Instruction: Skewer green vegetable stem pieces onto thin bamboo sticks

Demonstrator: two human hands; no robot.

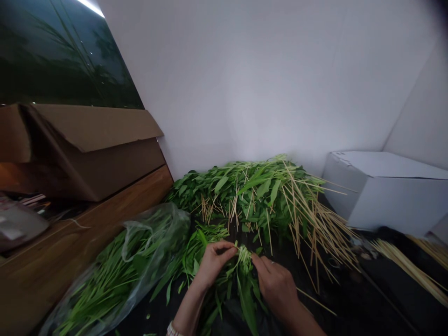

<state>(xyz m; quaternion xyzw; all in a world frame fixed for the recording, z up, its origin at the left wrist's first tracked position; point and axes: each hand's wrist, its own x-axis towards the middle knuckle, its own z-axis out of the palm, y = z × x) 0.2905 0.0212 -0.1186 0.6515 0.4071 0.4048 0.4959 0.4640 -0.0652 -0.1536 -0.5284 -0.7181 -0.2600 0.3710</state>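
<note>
A folded bundle of leafy greens [245, 261] is held up between my two hands, its long leaves hanging down. At the bundle's left side, my left hand [215, 261] is closed, thumb and forefinger pinching the pale stems. My right hand [278, 284] is closed against the right side of the bundle. A thin wooden skewer [317, 301] sticks out behind it, in line with its fingertips; the middle of the skewer is hidden by the hand. Loose greens [192, 252] lie just beyond my left hand.
A large heap of skewered greens [259, 186] lies against the white wall. An open clear plastic bag [154, 233] of long greens is at left. Bare skewers [413, 270] lie at right, near a white box [399, 200]. A cardboard box [115, 163] stands on a wooden surface [91, 233].
</note>
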